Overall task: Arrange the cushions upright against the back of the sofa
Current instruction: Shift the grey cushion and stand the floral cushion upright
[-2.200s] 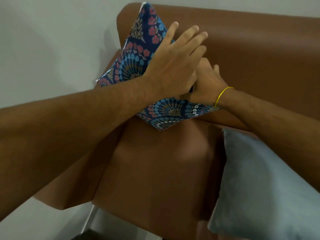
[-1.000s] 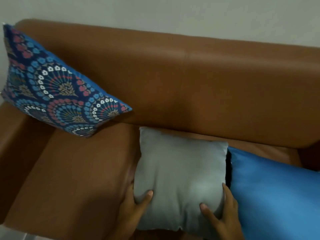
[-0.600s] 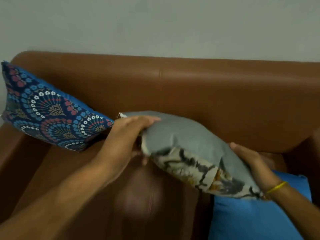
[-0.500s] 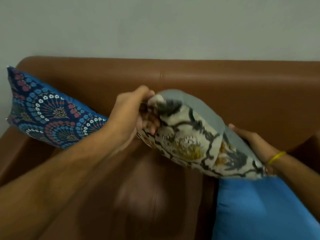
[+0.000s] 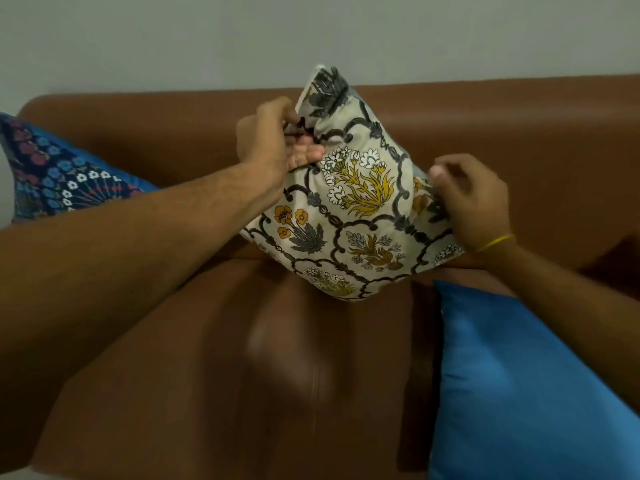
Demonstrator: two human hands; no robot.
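Note:
A cream floral cushion [image 5: 349, 216] with yellow and grey flowers stands on one corner against the back of the brown sofa [image 5: 485, 133], its printed side facing me. My left hand [image 5: 273, 140] grips its upper left edge. My right hand [image 5: 471, 202] holds its right edge, fingers curled over the fabric. A dark blue patterned cushion [image 5: 59, 171] leans upright in the sofa's left corner. A plain blue cushion [image 5: 526, 386] lies flat on the seat at the lower right.
The brown seat [image 5: 225, 375] stretches bare between the patterned cushion and the blue one. A pale grey wall [image 5: 311, 36] rises behind the sofa back. The left armrest shows at the far left edge.
Both hands lifted the grey-backed cushion off the seat, flipped it so the floral side faces me, and raised it against the sofa back. The view shifted right from the patterned cushion.

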